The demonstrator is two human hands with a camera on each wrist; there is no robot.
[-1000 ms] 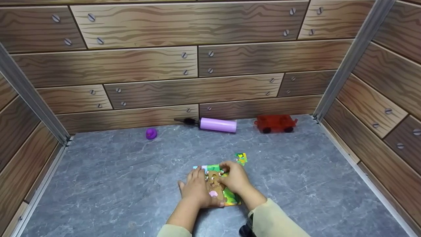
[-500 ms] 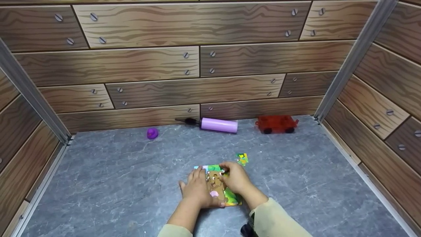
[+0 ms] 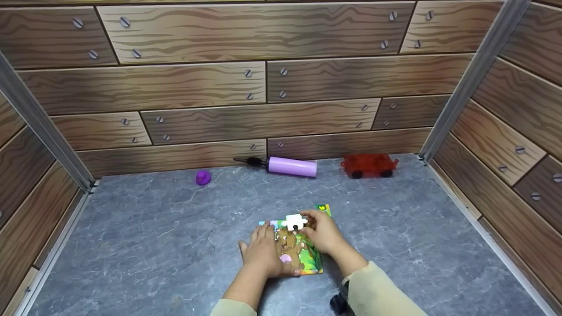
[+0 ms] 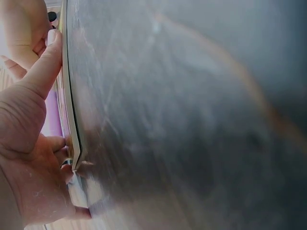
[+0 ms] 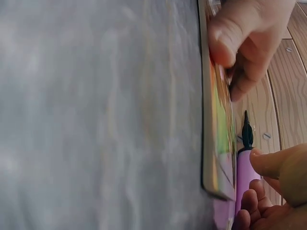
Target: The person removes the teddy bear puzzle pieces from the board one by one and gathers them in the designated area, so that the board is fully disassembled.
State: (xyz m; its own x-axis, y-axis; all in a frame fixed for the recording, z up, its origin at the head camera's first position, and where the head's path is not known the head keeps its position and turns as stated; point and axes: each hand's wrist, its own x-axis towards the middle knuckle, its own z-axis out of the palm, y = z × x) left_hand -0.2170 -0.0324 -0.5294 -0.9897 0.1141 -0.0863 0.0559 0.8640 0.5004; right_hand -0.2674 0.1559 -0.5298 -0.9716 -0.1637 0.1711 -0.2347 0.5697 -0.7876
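1. Nearest my head camera, I'm seeing the left hand [image 3: 262,256] resting, fingers extended, on the bear puzzle [image 3: 311,262] lying on the bench [image 3: 145,245].
2. At the puzzle's far edge, the right hand [image 3: 325,232] is pinching a white-faced piece [image 3: 293,221].
3. Just beyond, a loose piece [image 3: 324,207] is lying partly hidden.
4. Near the wall [image 3: 197,127], a purple toy [image 3: 203,177], lilac cylinder [image 3: 292,167] and red wagon [image 3: 369,166] are sitting.

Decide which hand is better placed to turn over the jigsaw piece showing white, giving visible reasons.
Probably the right: the right hand holds the jigsaw piece at the bear puzzle's far edge, while the left hand lies across the puzzle's left side, seemingly steadying it.
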